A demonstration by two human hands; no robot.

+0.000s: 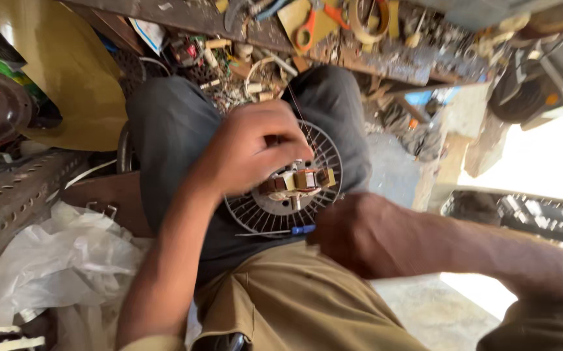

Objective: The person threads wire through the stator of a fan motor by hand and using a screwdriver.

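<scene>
Your left hand (252,146) is curled, fingers bent down onto the small motor (297,180), gripping its copper-and-metal core from above. The motor sits at the hub of a round wire fan guard (262,211) resting on your lap, across your dark trousers (171,123). Your right hand (353,231) lies at the guard's lower edge, turned away; can't tell how far it's closed. A blue-handled screwdriver (294,230) lies on the guard just beside it. Cluttered bench (385,62) ahead with orange scissors (317,19) and scrap. White plastic sheet (60,260) on your left, perforated metal rack (8,195) beside it.
</scene>
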